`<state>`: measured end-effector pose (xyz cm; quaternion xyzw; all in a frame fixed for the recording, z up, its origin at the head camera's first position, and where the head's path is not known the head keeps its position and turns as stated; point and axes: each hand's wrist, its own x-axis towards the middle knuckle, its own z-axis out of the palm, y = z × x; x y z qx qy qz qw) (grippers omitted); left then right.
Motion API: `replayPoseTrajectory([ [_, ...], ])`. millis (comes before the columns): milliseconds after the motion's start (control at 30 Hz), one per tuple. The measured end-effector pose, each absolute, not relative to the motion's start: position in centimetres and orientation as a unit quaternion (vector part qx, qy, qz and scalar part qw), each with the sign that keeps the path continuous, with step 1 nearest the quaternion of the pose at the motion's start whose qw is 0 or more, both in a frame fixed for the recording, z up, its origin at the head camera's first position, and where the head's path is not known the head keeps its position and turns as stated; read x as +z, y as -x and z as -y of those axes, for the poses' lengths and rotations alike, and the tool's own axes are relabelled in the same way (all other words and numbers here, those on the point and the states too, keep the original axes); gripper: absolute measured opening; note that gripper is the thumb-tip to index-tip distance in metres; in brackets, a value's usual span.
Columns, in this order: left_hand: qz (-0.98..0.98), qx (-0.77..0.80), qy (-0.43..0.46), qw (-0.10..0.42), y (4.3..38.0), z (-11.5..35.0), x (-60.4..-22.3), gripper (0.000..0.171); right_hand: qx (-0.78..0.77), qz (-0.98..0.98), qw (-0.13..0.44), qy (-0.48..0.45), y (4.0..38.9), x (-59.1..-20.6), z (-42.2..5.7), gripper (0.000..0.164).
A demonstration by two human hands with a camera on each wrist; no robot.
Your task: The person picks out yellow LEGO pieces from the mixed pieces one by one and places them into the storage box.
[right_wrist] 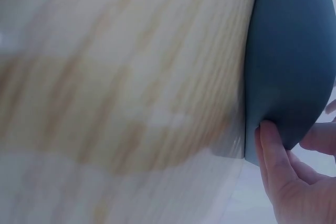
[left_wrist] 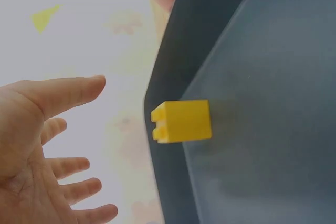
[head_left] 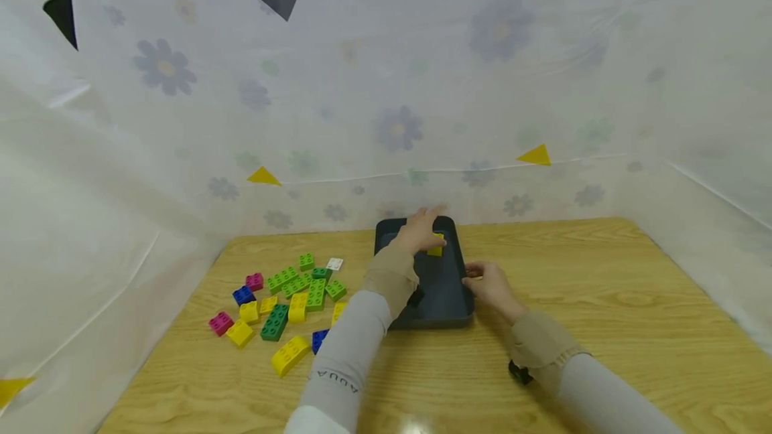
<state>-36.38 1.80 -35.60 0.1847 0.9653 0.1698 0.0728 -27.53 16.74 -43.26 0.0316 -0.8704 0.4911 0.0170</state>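
Note:
A dark rectangular tray (head_left: 443, 293) sits on the table toward the back. Inside it, near the far end, stands a yellow toy brick (left_wrist: 189, 121), its studs facing the tray wall. My left hand (head_left: 419, 230) is over the far part of the tray. In the left wrist view that hand (left_wrist: 37, 156) has its fingers spread and holds nothing, apart from the brick. At the tray's right side my right hand (head_left: 491, 288) grips the wall. The right wrist view shows its fingers (right_wrist: 275, 153) against the tray's outer side, with the thumb at the rim.
Left of the tray lie several loose toy bricks: light green bricks (head_left: 316, 295), a dark green brick (head_left: 275, 322), yellow bricks (head_left: 291, 355), blue bricks (head_left: 244, 295), pink bricks (head_left: 220, 323) and a white piece (head_left: 334, 264). A flower-patterned curtain (head_left: 398, 173) hangs behind the wooden table (head_left: 573, 273).

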Motion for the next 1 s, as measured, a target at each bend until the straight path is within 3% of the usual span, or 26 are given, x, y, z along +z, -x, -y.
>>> replayPoseTrajectory([
  [367, -0.958, 0.159, -0.239, -0.001, 34.6, 2.2, -33.5, 0.078, 0.479, 0.877, 0.025, -0.025, 27.3, -43.1, -16.7, 0.034],
  [867, -0.946, 0.211, -0.243, -0.032, 29.7, 9.1, -34.0, 0.071, 0.474, 0.88, 0.021, -0.026, 27.1, -43.1, -16.9, 0.034],
  [1000, -0.949, 0.231, -0.214, -0.018, 29.0, 10.9, -35.1, 0.066, 0.47, 0.882, 0.023, -0.031, 26.9, -43.0, -16.9, 0.033],
])
